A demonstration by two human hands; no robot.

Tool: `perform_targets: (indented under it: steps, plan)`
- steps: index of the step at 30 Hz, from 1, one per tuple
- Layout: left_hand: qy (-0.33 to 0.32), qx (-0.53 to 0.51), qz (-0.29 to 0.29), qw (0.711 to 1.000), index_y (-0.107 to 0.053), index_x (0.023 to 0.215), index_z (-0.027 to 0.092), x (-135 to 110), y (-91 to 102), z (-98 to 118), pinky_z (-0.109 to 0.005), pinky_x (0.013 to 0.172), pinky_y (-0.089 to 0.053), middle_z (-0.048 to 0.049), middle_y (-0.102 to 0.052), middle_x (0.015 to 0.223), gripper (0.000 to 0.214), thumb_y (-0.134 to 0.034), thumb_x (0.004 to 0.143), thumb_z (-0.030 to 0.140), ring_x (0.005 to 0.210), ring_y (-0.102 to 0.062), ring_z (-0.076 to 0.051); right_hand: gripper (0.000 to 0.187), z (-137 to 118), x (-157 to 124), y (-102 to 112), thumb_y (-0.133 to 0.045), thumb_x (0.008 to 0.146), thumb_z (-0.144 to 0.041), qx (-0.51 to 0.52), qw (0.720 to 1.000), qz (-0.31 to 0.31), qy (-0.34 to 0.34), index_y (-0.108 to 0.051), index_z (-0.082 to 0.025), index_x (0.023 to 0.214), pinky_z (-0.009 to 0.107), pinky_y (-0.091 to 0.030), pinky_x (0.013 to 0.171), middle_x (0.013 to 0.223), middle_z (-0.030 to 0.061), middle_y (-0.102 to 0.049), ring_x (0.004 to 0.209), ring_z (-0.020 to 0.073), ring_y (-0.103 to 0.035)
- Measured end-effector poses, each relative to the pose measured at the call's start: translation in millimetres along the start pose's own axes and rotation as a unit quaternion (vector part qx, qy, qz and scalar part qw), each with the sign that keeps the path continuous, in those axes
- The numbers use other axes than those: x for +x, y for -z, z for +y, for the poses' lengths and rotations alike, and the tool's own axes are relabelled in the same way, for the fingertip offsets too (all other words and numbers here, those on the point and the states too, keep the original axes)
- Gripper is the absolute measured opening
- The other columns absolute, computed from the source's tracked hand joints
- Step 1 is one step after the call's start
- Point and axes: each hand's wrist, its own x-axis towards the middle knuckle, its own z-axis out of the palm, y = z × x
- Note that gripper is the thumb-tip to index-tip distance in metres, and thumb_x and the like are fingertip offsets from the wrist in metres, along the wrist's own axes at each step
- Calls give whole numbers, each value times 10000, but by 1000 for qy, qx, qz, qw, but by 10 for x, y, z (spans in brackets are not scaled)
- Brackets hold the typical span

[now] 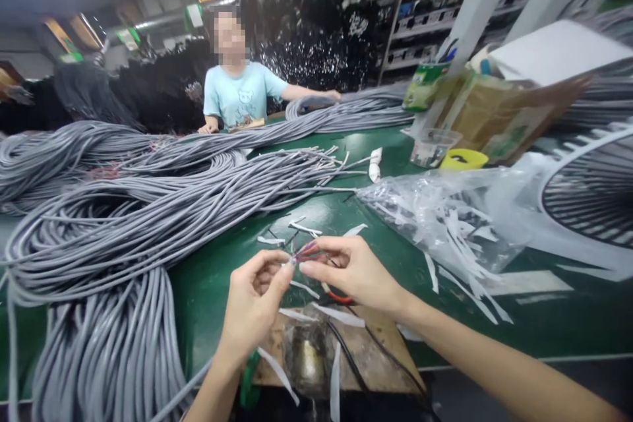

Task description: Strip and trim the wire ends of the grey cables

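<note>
At the centre of the frame, a little below the middle, both hands were closed on a small fan of coloured wires (pixel 307 252). The left hand (pixel 254 300) pinched them between thumb and forefinger from the lower left. The right hand (pixel 359 273) gripped them from the right, fingertips curled in over the strands. The wires were held in the air just above the green table (pixel 208 277), touching nothing but the fingers.

They looked thin and short, red and purplish with a darker strand among them, splayed apart at the tips. A red loop (pixel 336 295) curved out beneath the right hand; whether it belonged to the same bunch could not be told. Such strands would probably be very light and limp, and smooth enough in their jackets to slip from a loose pinch. They would be best held close to where they gather, not at the free ends, which would bend away.

Just below the hands, at the bottom centre, lay a worn wooden board (pixel 380 356) crossed by black leads (pixel 356 356) and pale strips. Heavy coils of grey cable (pixel 148 211) filled the left half of the frame. To the right sat a clear plastic bag (pixel 445 217) holding white strips (pixel 465 257). Beyond it, toward the upper right, stood a yellow cup (pixel 463 158) and a cardboard box (pixel 494 112). At the upper left of centre a co-worker in a light blue shirt (pixel 240 92) sat across the table.
</note>
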Motion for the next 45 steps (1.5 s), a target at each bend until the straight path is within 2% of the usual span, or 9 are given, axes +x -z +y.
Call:
perform_targets:
  steps: [4,10,16,19,23,26,33,40,45]
  plan:
    - [-12,-56,50,997,-651,920,131,78,-47,20,-164,399,-289,41,-459,549,356,-689,680,392,443,-359,-58,334,-5,120,-73,-723,633,-459,37,999,4,9,-664,-136,694,234,-452,569,647,19,-616,571,116,-527]
    - [-27,-37,43,998,-576,496,116,50,-44,-130,-189,400,-278,23,-404,461,437,-567,804,425,414,-330,-52,259,198,69,-121,-733,656,-394,114,993,1,-21,-683,-155,743,255,-479,714,693,24,-650,718,148,-592]
    - [14,-109,42,993,-683,715,98,34,-37,-160,-173,341,-233,18,-456,488,375,-592,784,455,361,-327,-32,303,290,30,-96,-728,655,-412,82,996,3,-33,-665,-140,773,222,-446,580,656,13,-605,609,117,-537]
    - [29,-146,34,988,-700,776,86,41,-51,-159,-164,322,-213,7,-486,516,387,-634,742,466,343,-308,-17,414,299,38,-102,-759,620,-390,94,995,36,-28,-623,-152,930,192,-383,496,640,-15,-571,541,86,-478]
    - [34,-164,8,986,-707,902,88,44,-74,-165,-158,324,-223,9,-492,510,406,-665,718,448,331,-309,-13,372,285,34,-137,-747,635,-420,129,991,-26,-38,-618,-137,838,185,-330,450,581,-31,-528,471,57,-405]
    - [25,-156,22,987,-713,887,88,43,-88,-155,-157,323,-232,12,-490,495,394,-683,701,434,332,-327,-19,344,283,27,-157,-732,651,-441,124,991,-29,-38,-622,-122,722,188,-285,417,541,-32,-512,434,45,-350]
    - [-15,-98,79,992,-692,754,82,31,-90,-134,-159,318,-298,11,-498,439,338,-638,749,416,320,-400,-50,317,258,35,-147,-743,623,-427,100,995,9,-17,-648,-133,689,236,-398,584,653,15,-601,588,103,-483]
    - [-30,-113,127,985,-634,748,113,10,-47,-192,-138,328,-318,6,-557,504,306,-599,791,413,335,-433,-42,380,292,43,-128,-722,606,-487,24,999,18,-44,-611,-124,600,212,-196,436,475,-51,-416,454,56,-281]
    - [-30,-134,118,983,-648,774,123,13,-40,-187,-142,333,-294,18,-536,517,309,-623,762,431,344,-387,-31,395,266,47,-122,-709,609,-505,-1,999,14,-51,-606,-124,603,216,-206,455,478,-53,-396,471,61,-284]
